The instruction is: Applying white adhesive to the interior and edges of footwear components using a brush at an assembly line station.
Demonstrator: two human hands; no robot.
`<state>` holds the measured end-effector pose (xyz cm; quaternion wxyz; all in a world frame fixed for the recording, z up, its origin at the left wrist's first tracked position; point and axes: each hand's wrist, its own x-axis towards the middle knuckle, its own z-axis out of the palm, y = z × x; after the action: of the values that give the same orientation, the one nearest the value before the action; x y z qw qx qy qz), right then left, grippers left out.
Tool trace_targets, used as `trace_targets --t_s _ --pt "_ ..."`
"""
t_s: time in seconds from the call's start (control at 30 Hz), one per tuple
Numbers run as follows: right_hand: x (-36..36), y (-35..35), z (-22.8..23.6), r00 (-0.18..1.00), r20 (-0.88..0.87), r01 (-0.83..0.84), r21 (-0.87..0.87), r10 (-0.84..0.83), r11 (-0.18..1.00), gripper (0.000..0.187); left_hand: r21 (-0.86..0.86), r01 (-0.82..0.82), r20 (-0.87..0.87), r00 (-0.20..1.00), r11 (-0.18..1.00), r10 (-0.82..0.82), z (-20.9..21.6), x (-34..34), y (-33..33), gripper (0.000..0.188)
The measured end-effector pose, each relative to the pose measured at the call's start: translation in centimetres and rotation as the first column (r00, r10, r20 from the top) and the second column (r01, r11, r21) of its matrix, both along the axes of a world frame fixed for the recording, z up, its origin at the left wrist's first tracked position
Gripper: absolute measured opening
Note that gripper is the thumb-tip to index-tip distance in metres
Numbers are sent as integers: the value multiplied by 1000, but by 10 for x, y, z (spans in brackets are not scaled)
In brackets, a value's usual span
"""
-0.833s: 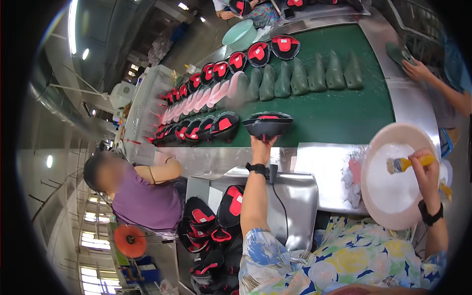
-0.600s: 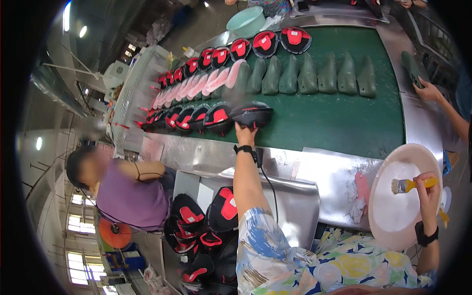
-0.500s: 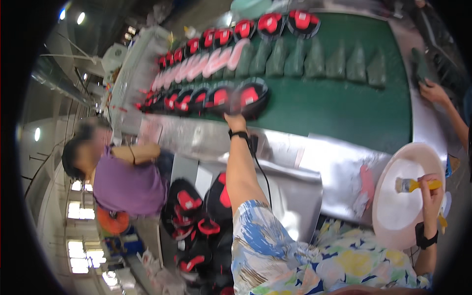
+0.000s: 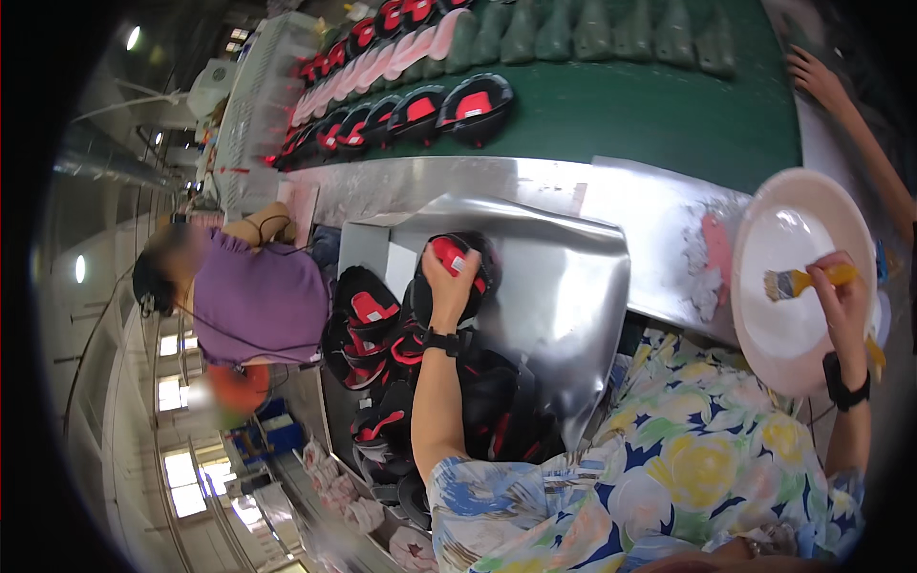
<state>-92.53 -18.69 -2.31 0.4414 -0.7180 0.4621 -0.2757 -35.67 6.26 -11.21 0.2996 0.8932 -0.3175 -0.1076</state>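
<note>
My left hand has its fingers closed on a black shoe upper with a red lining, at the top of a pile in a shiny metal bin. The hand hides part of this upper. More black and red uppers lie heaped beside and below it. On the right, my right hand pinches the yellow handle of a paintbrush. Its bristles are over a pale pink basin whose inside bottom is coated white.
On the green conveyor belt stand rows of black-red uppers, pink insoles and dark green shoe lasts. Another person's hand reaches in at right. A person in purple works at left. Pink residue marks the metal ledge.
My left hand has left the end upper on the belt, come down into the bin and closed on another upper. The view has shifted. The brush stays in my right hand; the other person's green last is gone.
</note>
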Motion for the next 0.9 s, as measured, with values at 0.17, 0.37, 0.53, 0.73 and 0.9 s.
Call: trace_targets --t_s 0.17,0.37,0.53,0.73,0.9 --pt "0 28 27 997 -52 -73 -193 64 978 8 743 273 64 880 612 -470 24 -10 -17 43" --pt "-9 16 3 989 16 -142 -120 145 983 17 483 812 -490 561 328 -667 119 -70 -90 37" --pt "5 5 -10 978 -105 -190 -118 178 975 16 492 697 414 338 521 -845 61 -149 -121 50" --pt "10 -7 -28 990 -115 -84 -37 80 996 18 322 622 208 689 713 -695 -28 -160 -99 61" --pt "30 9 -27 801 -301 -530 45 517 847 16 564 520 176 683 641 -709 0 -157 -126 43"
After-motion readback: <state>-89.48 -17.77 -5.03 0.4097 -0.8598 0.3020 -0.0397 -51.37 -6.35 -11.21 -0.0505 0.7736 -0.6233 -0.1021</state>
